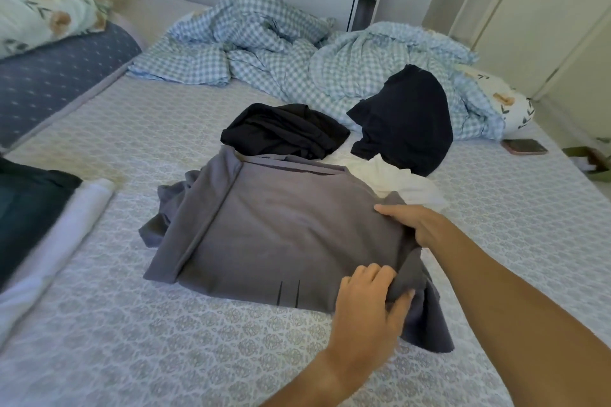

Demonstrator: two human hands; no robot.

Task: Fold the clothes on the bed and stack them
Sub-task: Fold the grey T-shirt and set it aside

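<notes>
Folded clothes [39, 225] are stacked at the bed's [99, 340] left edge. The grey garment [281, 231] lies flat mid-bed. My left hand [367, 311] pinches its loose sleeve to tuck it; my right hand [416, 225], fingers outstretched, pins the body. Two black garments [287, 132] wait beyond.

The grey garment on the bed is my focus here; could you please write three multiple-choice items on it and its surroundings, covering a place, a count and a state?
1. Where does the phone lie?
A. on the grey garment
B. on the bed, right of the dark clothes
C. on the shelf

2. How many dark unfolded garments lie behind the grey garment?
A. two
B. four
C. none

3. What is the left hand doing?
A. resting flat on the bed
B. pinching grey fabric
C. holding the phone

Key: 1 B, it lies on the sheet by the checked duvet; 2 A, two black heaps show; 3 B, fingers curl round a grey fold.
</notes>
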